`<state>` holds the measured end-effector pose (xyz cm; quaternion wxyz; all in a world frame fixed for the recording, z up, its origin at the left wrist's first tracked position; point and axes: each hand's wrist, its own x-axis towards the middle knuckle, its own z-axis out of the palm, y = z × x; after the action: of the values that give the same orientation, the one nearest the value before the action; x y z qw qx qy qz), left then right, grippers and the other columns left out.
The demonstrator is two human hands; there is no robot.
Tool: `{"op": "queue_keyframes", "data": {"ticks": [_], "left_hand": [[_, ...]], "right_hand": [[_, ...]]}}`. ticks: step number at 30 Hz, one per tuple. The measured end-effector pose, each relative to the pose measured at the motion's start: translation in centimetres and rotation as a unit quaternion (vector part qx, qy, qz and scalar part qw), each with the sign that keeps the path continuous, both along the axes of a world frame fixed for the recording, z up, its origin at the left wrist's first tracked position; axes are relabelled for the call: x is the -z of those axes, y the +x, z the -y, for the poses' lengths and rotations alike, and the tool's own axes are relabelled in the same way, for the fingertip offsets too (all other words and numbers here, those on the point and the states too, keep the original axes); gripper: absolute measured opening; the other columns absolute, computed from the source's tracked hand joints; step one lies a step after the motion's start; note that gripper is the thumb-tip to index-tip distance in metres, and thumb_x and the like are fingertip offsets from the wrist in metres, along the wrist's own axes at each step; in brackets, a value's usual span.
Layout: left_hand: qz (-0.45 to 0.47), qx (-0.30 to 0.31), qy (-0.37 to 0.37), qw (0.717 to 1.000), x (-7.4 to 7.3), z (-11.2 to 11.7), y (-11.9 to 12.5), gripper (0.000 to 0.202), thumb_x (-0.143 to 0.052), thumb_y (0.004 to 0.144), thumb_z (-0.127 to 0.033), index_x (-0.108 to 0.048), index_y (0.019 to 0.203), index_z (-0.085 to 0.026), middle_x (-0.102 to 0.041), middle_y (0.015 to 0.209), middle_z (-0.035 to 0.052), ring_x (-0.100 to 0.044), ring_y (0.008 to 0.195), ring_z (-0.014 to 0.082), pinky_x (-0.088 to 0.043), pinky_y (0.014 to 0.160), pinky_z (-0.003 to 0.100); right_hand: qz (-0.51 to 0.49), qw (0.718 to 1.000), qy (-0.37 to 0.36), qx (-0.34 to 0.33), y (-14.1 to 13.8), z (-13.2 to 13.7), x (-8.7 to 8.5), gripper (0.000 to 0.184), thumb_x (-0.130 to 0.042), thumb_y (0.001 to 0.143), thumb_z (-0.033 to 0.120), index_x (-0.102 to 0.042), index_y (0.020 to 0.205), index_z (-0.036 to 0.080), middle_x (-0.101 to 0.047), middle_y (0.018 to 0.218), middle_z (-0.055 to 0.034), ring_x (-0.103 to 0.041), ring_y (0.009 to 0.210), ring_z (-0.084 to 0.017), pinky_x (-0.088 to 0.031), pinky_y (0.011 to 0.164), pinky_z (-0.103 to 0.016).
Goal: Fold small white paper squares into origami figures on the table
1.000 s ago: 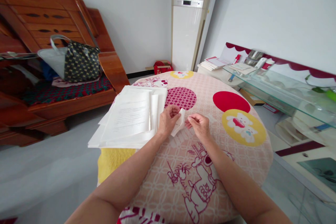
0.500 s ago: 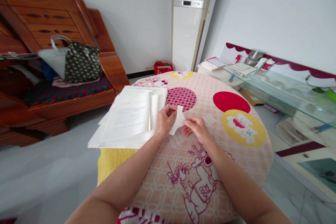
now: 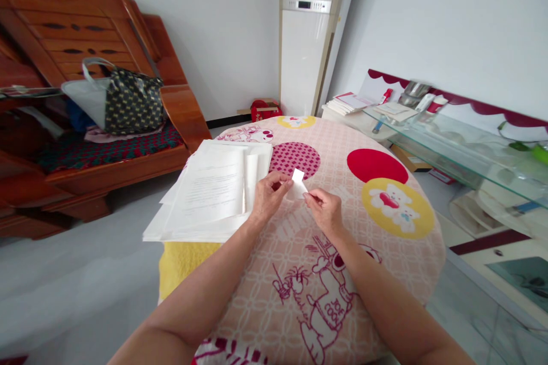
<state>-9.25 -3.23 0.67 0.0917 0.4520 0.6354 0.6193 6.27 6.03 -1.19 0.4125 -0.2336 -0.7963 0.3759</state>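
Note:
A small folded piece of white paper (image 3: 297,187) is held up between my two hands, above the patterned tablecloth (image 3: 334,142). My left hand (image 3: 271,193) pinches its left edge between thumb and fingers. At its lower right corner, my right hand (image 3: 325,207) grips it with thumb and fingertips. One end of the paper sticks up as a small flap. Just left of my left hand lies a stack of white sheets (image 3: 209,188), the top one with printed lines; a narrow rolled or folded sheet rests along its right side.
A wooden settee (image 3: 98,28) with a dark patterned bag (image 3: 133,101) stands at the left. A yellow cloth (image 3: 186,265) hangs under the paper stack. To the right is a glass shelf (image 3: 454,145) with cups and booklets. A tall white air conditioner (image 3: 302,57) stands behind.
The paper has turned and folded between my fingers, from a curved strip to a shorter piece with a raised flap. My right hand has shifted slightly and its fingers have curled in.

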Motion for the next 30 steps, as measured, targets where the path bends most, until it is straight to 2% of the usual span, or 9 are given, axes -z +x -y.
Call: {"op": "queue_keyframes", "data": {"ticks": [3, 6, 9, 12, 15, 18, 23, 27, 30], "left_hand": [[0.053, 0.060, -0.009, 0.997, 0.0, 0.1, 0.1, 0.025, -0.066, 0.087, -0.039, -0.066, 0.080, -0.016, -0.055, 0.059, -0.0029, -0.046, 0.051, 0.0087, -0.035, 0.050, 0.021], [0.085, 0.117, -0.020, 0.989, -0.1, 0.2, 0.2, 0.025, -0.059, 0.091, -0.039, -0.061, 0.082, -0.016, -0.055, 0.056, -0.0034, -0.049, 0.048, 0.0090, -0.038, 0.050, 0.021], [0.051, 0.153, -0.026, 0.986, -0.4, 0.3, 0.1, 0.027, -0.055, 0.094, -0.038, -0.059, 0.079, -0.016, -0.057, 0.061, -0.0016, -0.053, 0.053, 0.0091, -0.042, 0.053, 0.020], [-0.002, 0.178, -0.047, 0.983, -0.8, 0.5, 0.2, 0.026, -0.052, 0.095, -0.034, -0.060, 0.079, -0.015, -0.055, 0.062, -0.0020, -0.052, 0.055, 0.0089, -0.041, 0.056, 0.020], [-0.027, 0.191, -0.067, 0.979, -1.1, 0.7, 0.5, 0.022, -0.050, 0.095, -0.029, -0.061, 0.082, -0.015, -0.055, 0.064, -0.0023, -0.051, 0.057, 0.0092, -0.040, 0.056, 0.021], [-0.043, 0.199, -0.088, 0.975, -1.3, 0.7, 0.7, 0.021, -0.049, 0.095, -0.028, -0.061, 0.083, -0.015, -0.056, 0.066, -0.0017, -0.051, 0.059, 0.0099, -0.040, 0.058, 0.022], [-0.039, 0.208, -0.098, 0.972, -1.0, 0.7, 0.5, 0.021, -0.052, 0.094, -0.030, -0.065, 0.088, -0.014, -0.059, 0.070, -0.0001, -0.051, 0.062, 0.0103, -0.039, 0.059, 0.022], [-0.004, 0.224, -0.090, 0.971, -0.8, 0.7, 0.5, 0.032, -0.067, 0.087, -0.041, -0.066, 0.105, -0.015, -0.065, 0.083, 0.0024, -0.054, 0.065, 0.0106, -0.041, 0.060, 0.023], [0.002, 0.221, -0.085, 0.972, -0.9, 0.7, 0.7, 0.037, -0.075, 0.082, -0.041, -0.066, 0.108, -0.016, -0.064, 0.083, 0.0018, -0.055, 0.066, 0.0107, -0.043, 0.061, 0.023]], "right_hand": [[0.010, 0.999, 0.047, -0.011, 0.1, 0.2, -0.4, 0.026, -0.061, 0.089, 0.033, -0.064, 0.067, 0.018, -0.059, 0.057, 0.0000, -0.054, 0.053, -0.012, -0.042, 0.055, -0.025], [0.009, 0.999, 0.026, -0.030, 0.4, 0.1, -0.9, 0.028, -0.060, 0.091, 0.037, -0.066, 0.071, 0.017, -0.061, 0.060, -0.0011, -0.058, 0.057, -0.014, -0.045, 0.057, -0.025], [-0.023, 0.998, -0.031, -0.042, 0.8, -0.3, -1.4, 0.028, -0.057, 0.094, 0.041, -0.072, 0.096, 0.018, -0.072, 0.086, -0.0066, -0.065, 0.069, -0.017, -0.051, 0.061, -0.027], [-0.046, 0.992, -0.082, -0.087, 1.0, -0.5, -1.9, 0.035, -0.056, 0.093, 0.040, -0.068, 0.120, 0.022, -0.070, 0.117, -0.0099, -0.067, 0.073, -0.016, -0.054, 0.060, -0.028], [-0.055, 0.980, -0.119, -0.146, 1.0, -0.6, -2.1, 0.031, -0.058, 0.091, 0.037, -0.070, 0.116, 0.022, -0.068, 0.121, -0.0098, -0.067, 0.071, -0.014, -0.053, 0.056, -0.026], [-0.052, 0.975, -0.133, -0.167, 1.0, -0.5, -2.1, 0.022, -0.066, 0.085, 0.033, -0.073, 0.102, 0.020, -0.071, 0.112, -0.0086, -0.067, 0.071, -0.014, -0.052, 0.054, -0.024], [-0.041, 0.967, -0.194, -0.160, 1.3, -0.5, -2.3, 0.012, -0.072, 0.078, 0.029, -0.069, 0.082, 0.019, -0.068, 0.064, 0.0001, -0.062, 0.050, -0.013, -0.049, 0.046, -0.023], [-0.052, 0.953, -0.252, -0.160, 1.4, -0.6, -2.4, 0.017, -0.072, 0.079, 0.034, -0.068, 0.082, 0.019, -0.068, 0.057, 0.0004, -0.063, 0.046, -0.015, -0.048, 0.042, -0.023], [-0.063, 0.943, -0.281, -0.166, 1.3, -0.6, -2.2, 0.020, -0.072, 0.079, 0.037, -0.068, 0.084, 0.019, -0.069, 0.058, -0.0005, -0.065, 0.048, -0.016, -0.052, 0.044, -0.025]]}}
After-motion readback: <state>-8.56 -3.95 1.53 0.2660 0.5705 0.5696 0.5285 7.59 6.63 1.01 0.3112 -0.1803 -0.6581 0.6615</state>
